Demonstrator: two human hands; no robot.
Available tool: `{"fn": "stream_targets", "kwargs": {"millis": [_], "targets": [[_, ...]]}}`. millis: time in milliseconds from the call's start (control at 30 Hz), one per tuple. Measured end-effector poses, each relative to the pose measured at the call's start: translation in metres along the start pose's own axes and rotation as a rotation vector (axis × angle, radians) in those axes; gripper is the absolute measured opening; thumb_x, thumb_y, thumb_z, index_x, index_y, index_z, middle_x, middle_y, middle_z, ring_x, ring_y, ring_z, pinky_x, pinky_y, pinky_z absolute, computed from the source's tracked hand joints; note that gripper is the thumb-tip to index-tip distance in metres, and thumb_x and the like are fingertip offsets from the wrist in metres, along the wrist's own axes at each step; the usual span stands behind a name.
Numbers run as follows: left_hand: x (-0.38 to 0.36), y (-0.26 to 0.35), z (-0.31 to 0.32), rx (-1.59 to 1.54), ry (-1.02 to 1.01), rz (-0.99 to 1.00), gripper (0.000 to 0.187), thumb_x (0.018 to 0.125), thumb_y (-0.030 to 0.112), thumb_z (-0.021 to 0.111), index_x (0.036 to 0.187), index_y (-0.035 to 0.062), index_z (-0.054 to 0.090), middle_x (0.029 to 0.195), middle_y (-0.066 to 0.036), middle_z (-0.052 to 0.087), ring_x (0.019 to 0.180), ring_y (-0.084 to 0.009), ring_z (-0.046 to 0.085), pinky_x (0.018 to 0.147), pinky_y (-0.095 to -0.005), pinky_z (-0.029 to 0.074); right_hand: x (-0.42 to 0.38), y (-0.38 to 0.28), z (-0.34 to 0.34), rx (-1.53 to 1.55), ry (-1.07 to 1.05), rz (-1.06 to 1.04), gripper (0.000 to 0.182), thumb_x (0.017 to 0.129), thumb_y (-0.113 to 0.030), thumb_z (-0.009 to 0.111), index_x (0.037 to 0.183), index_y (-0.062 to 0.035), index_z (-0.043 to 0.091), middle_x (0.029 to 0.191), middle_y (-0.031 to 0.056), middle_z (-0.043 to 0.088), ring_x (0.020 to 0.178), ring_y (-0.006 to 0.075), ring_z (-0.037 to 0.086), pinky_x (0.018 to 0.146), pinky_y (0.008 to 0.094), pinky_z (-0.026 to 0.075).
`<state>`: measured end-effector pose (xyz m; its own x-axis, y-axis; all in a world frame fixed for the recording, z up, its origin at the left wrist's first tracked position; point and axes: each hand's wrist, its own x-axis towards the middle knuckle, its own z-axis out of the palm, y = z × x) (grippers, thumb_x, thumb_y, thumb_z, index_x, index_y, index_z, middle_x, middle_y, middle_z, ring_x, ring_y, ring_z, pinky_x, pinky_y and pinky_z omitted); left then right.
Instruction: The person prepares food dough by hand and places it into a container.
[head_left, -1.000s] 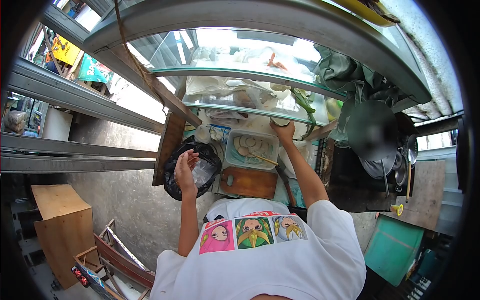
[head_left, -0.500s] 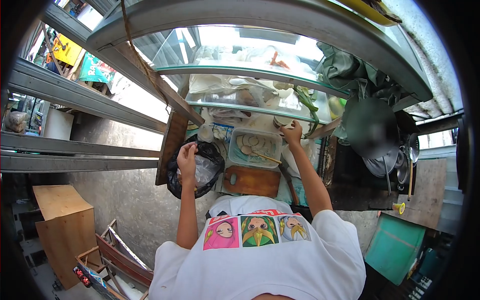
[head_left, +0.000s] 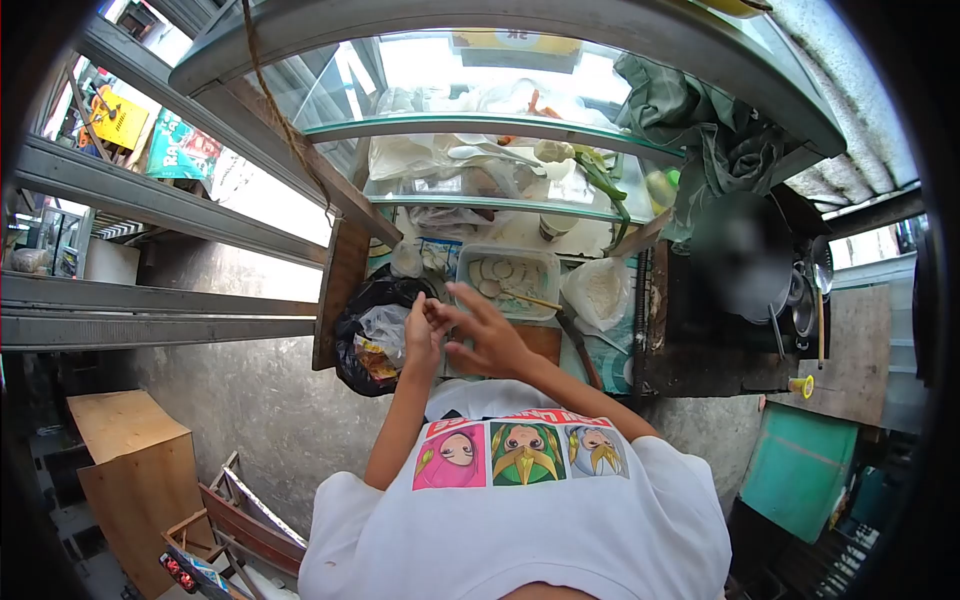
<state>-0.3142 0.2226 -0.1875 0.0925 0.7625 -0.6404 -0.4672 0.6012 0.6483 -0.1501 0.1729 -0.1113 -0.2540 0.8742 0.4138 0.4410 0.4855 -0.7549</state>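
Taking clock positions from between the hands, the spoon point(head_left: 530, 299) is leaning across the rim of the plastic tub point(head_left: 510, 249) at one to two o'clock, its handle pointing toward three, so a passing right wrist could be catching it and tipping it out. The knife point(head_left: 582, 362) is lying at three o'clock, just beside the cutting board point(head_left: 543, 343), and a forearm sweeping low could be brushing or shifting it. The white-filled bag point(head_left: 598, 295) is standing with its mouth open between two and three, so an elbow knock could be spilling its contents. At nine, loose plastic and a wrapper point(head_left: 377, 360) are filling the black bag point(head_left: 345, 345), and anything light dropping there could be getting lost among them. The left hand point(head_left: 420, 335) is keeping its fingers curled and narrow at the tips; whether they are pinching something small, I cannot tell. The right hand point(head_left: 495, 340) is holding its fingers wide, seemingly gripping nothing, and is reaching close beside the left, partly covering the board; whether the hands are touching is unclear
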Motion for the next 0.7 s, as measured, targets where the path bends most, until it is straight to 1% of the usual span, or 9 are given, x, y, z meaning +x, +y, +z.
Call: {"fn": "stream_targets", "kwargs": {"millis": [133,267,300,333,367,400,433,533,700], "targets": [[-0.045,0.032,0.019,-0.402,-0.527,-0.344,0.047,0.094,0.043,0.039,0.115,0.0032,0.053,0.113,-0.017,0.057,0.108,-0.0247,0.054,0.097,-0.0431,0.039,0.008,0.005,0.048,0.105,-0.188,-0.148,0.059,0.089,-0.047,0.046,0.136,-0.0122,0.039,0.144,0.0182,0.029,0.134,0.0365,0.025,0.109,0.0462,0.019],[-0.075,0.091,0.035,-0.570,0.070,-0.170,0.052,0.093,0.048,0.034,0.121,0.0067,0.049,0.138,-0.017,0.039,0.130,-0.0262,0.034,0.108,-0.0451,0.020,0.018,0.024,0.079,0.123,-0.226,0.269,0.068,0.091,-0.061,0.029,0.144,-0.0184,0.027,0.149,0.0142,0.023,0.137,0.0324,0.018,0.110,0.0457,0.016],[-0.088,0.094,0.050,-0.298,0.023,0.243,0.054,0.093,0.047,0.031,0.126,0.0068,0.046,0.141,-0.016,0.036,0.132,-0.0268,0.032,0.109,-0.0449,0.018,0.025,0.012,0.076,0.126,-0.223,0.273,0.068,0.091,-0.061,0.029,0.144,-0.0184,0.027,0.149,0.0142,0.023,0.137,0.0324,0.018,0.110,0.0457,0.016],[-0.094,0.095,0.058,-0.015,-0.030,0.649,0.057,0.094,0.047,0.027,0.130,0.0069,0.044,0.145,-0.015,0.032,0.133,-0.0274,0.030,0.110,-0.0446,0.015,0.039,-0.009,0.063,0.677,-0.249,0.580,0.070,0.091,-0.063,0.025,0.144,-0.0176,0.025,0.148,0.0135,0.024,0.137,0.0302,0.020,0.110,0.0447,0.016],[-0.092,0.087,0.053,-0.018,-0.033,0.648,0.057,0.094,0.047,0.027,0.130,0.0069,0.044,0.145,-0.015,0.032,0.133,-0.0274,0.030,0.110,-0.0446,0.015,0.050,-0.022,0.055,1.231,-0.262,0.874,0.072,0.091,-0.065,0.021,0.145,-0.0168,0.023,0.148,0.0128,0.024,0.137,0.0279,0.022,0.110,0.0437,0.016],[-0.088,0.071,0.040,0.694,-0.033,1.042,0.056,0.095,0.044,0.025,0.132,0.0066,0.042,0.145,-0.013,0.032,0.134,-0.0276,0.028,0.110,-0.0444,0.014,0.059,-0.025,0.062,1.661,-0.260,0.851,0.078,0.088,-0.069,0.019,0.144,-0.0161,0.022,0.145,0.0107,0.031,0.133,0.0246,0.029,0.109,0.0421,0.020],[-0.082,0.053,0.026,1.441,-0.026,1.375,0.055,0.096,0.041,0.022,0.134,0.0063,0.040,0.146,-0.012,0.031,0.135,-0.0279,0.026,0.110,-0.0442,0.012,0.061,-0.023,0.057,1.657,-0.260,0.851,0.078,0.088,-0.069,0.019,0.144,-0.0161,0.022,0.145,0.0107,0.031,0.133,0.0246,0.029,0.109,0.0421,0.020],[-0.072,0.040,0.003,1.512,0.168,1.335,0.051,0.097,0.034,0.018,0.133,0.0058,0.043,0.145,-0.013,0.032,0.136,-0.0293,0.024,0.108,-0.0443,0.011,0.067,-0.013,0.035,1.599,-0.051,0.773,0.071,0.092,-0.061,0.027,0.142,-0.0112,0.027,0.137,0.0092,0.040,0.125,0.0221,0.039,0.104,0.0363,0.030],[-0.053,0.047,-0.029,1.198,0.352,1.178,0.045,0.097,0.030,0.034,0.129,0.0007,0.046,0.142,-0.017,0.036,0.129,-0.0366,0.032,0.104,-0.0480,0.020,0.030,0.051,-0.018,0.796,0.356,0.729,0.039,0.088,-0.027,0.059,0.119,-0.0034,0.052,0.109,0.0085,0.057,0.100,0.0166,0.055,0.087,0.0300,0.044]]}}
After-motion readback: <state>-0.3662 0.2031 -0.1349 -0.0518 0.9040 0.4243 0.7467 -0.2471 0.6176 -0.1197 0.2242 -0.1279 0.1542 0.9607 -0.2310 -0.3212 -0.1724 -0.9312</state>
